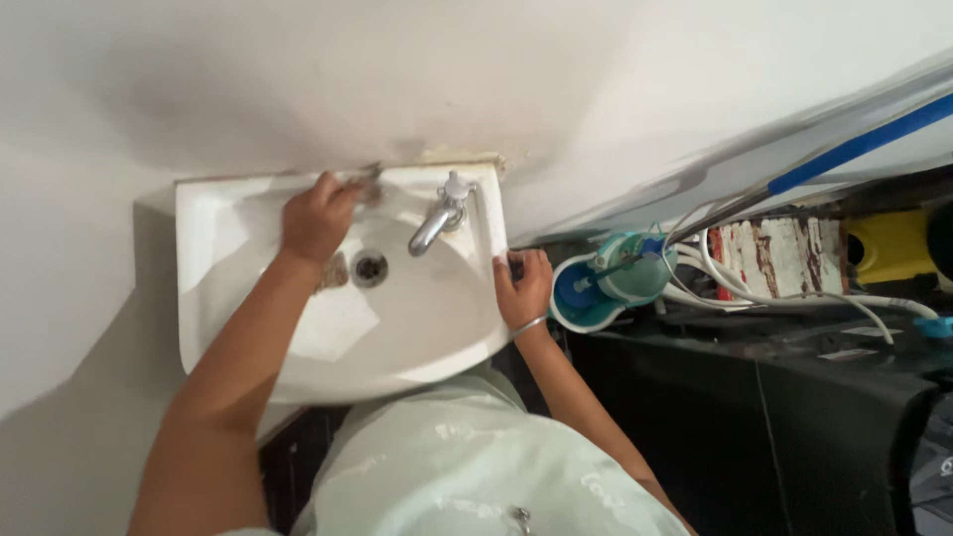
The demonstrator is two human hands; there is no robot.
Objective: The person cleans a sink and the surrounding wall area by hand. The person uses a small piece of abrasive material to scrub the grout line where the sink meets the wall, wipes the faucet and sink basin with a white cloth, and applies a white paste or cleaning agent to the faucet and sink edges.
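A white wash basin (248,223) is fixed to a pale wall (298,79), and the person leans over it from six o'clock, a pale green garment (467,467) filling the lower middle of the view. The left hand (318,218) lies on the back ledge of the basin at about eleven o'clock from the drain (369,267), fingers curled shut around a small greyish object (365,177) that pokes out toward one o'clock of the knuckles; the object is too blurred to tell what it is, but it presses against the seam where the ledge meets the wall, just beside a brownish stain. The right hand (524,288) sits at three o'clock of the drain, its fingers closed over the basin's right rim and the palm outside the bowl, a thin bangle (529,327) around the wrist. Between the two hands stands a chrome tap (438,223), at one o'clock from the drain, its spout pointing down toward seven o'clock over the bowl; neither hand touches it. Well apart to the right, at three o'clock of the right hand, a teal and blue round container (608,283) rests on a dark counter (774,397) beside looping white hoses (794,293), and a blue-handled pole (854,147) slants up toward two o'clock.
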